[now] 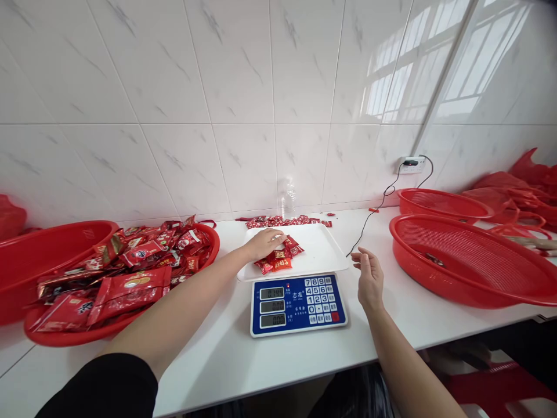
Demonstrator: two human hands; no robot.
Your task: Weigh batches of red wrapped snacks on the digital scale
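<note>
A blue-faced electronic scale [298,303] with a white weighing tray [319,249] stands on the white counter in front of me. A small pile of red candy packets [281,258] lies on the tray. My left hand [264,242] rests palm down on that pile, touching the packets; whether it grips any is hidden. My right hand [369,276] hovers to the right of the scale, fingers apart, holding nothing. A red basket full of red snack packets [126,273] sits at my left.
More red packets [282,221] lie along the wall behind the scale, beside a clear plastic bottle [287,200]. Two red mesh baskets [472,261] stand at the right, red bags behind them. A black cable [383,200] runs to a wall socket. A red tub [39,249] stands at the far left.
</note>
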